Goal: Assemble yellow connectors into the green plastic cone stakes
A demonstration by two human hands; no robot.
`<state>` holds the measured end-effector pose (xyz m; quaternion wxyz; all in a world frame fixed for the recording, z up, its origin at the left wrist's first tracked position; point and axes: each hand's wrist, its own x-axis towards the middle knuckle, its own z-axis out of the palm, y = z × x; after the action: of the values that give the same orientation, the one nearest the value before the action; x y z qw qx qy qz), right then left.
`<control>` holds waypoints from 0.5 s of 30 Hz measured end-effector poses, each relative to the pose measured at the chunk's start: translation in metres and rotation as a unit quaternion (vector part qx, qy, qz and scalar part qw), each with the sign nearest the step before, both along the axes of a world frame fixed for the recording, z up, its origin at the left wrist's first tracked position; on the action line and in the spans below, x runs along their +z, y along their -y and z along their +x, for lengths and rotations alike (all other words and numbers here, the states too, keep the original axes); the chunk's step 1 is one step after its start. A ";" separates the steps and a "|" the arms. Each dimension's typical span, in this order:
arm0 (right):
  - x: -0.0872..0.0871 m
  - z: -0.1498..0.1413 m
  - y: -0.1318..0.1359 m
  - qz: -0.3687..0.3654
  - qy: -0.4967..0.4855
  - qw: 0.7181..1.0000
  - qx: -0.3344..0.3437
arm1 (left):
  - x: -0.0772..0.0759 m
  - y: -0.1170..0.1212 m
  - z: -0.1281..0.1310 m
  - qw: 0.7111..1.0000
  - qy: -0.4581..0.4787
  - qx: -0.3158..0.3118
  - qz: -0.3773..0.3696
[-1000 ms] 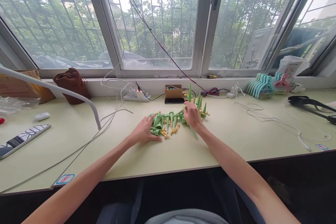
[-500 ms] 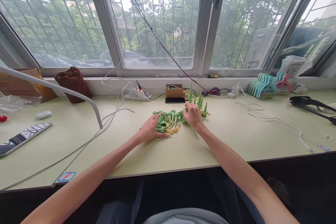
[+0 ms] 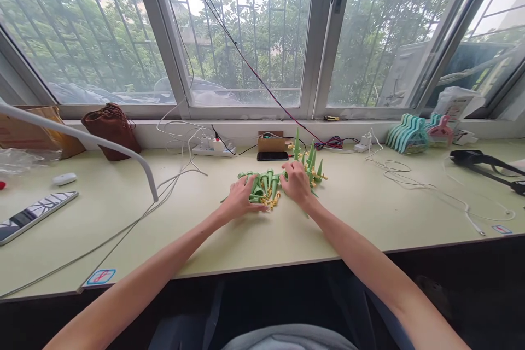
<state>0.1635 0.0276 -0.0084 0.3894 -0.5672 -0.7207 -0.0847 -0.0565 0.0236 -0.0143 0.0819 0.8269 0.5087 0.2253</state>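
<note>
A pile of green plastic cone-shaped plant watering spikes (image 3: 270,179) with small yellow valve pieces (image 3: 270,202) lies on the table between my hands. My left hand (image 3: 241,197) rests against the pile's left side, fingers and thumb spread, partly covering several spikes. My right hand (image 3: 297,182) is cupped at the pile's right side, thumb and fingers apart, and hides some green parts. Just behind it, several assembled green spikes with yellow valves (image 3: 312,161) stand point-up in a cluster. Whether my right fingertips touch a spike is hard to see.
A black phone (image 3: 273,156) lies before a small cardboard box (image 3: 270,142) at the back. White cables (image 3: 180,172) and a power strip (image 3: 213,147) are to the left. Teal clips (image 3: 407,135) stand at the back right. A pale lamp arm (image 3: 135,156) juts in on the left.
My right hand has shifted slightly left and down, closer to the loose pile. My left hand has moved slightly right over the spikes. The whole view has shifted a little.
</note>
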 end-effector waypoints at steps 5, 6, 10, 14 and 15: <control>-0.003 -0.005 0.003 0.010 0.006 1.000 0.028 | 0.026 -0.006 0.006 0.999 0.014 -0.016 0.032; -0.003 -0.005 0.004 0.015 0.002 0.999 0.033 | 0.033 -0.007 0.007 0.999 0.015 -0.034 0.040; -0.003 -0.008 0.006 0.035 -0.025 0.996 0.076 | 0.056 -0.009 0.004 0.995 -0.005 -0.090 0.042; -0.004 -0.012 0.008 -0.013 -0.045 0.981 0.188 | 0.062 -0.008 -0.009 0.990 -0.055 -0.130 -0.005; -0.005 -0.013 0.008 -0.034 -0.047 0.974 0.217 | 0.061 -0.008 -0.012 0.988 -0.069 -0.138 -0.022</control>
<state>0.1501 0.0191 -0.0135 0.4128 -0.4135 -0.8098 0.0530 -0.0688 0.0320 0.0469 0.0952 0.9008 0.3987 0.1431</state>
